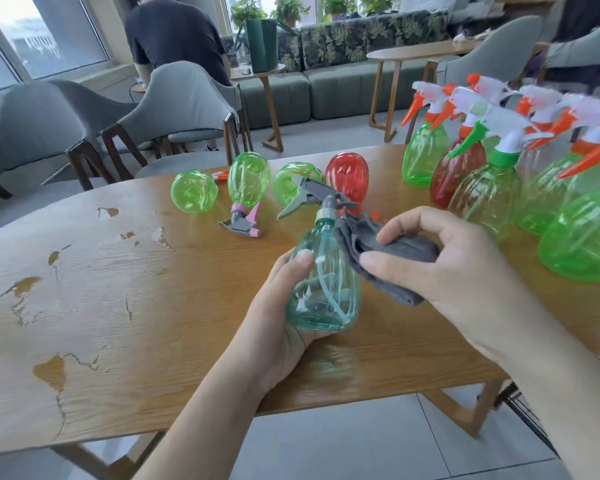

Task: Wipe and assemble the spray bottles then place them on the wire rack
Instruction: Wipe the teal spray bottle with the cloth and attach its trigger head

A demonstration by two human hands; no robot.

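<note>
Over the near edge of the wooden table (84, 306), my left hand (278, 327) grips a teal spray bottle (323, 289) with a grey trigger head, while my right hand (454, 268) pinches a grey cloth (388, 251) against its right side. Assembled bottles (482, 195) stand far right.

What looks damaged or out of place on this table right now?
The wooden table has patches of peeled, chipped finish on its left half. Behind the held teal bottle, a green bottle with a pink sprayer stands upside down, tilted.
</note>
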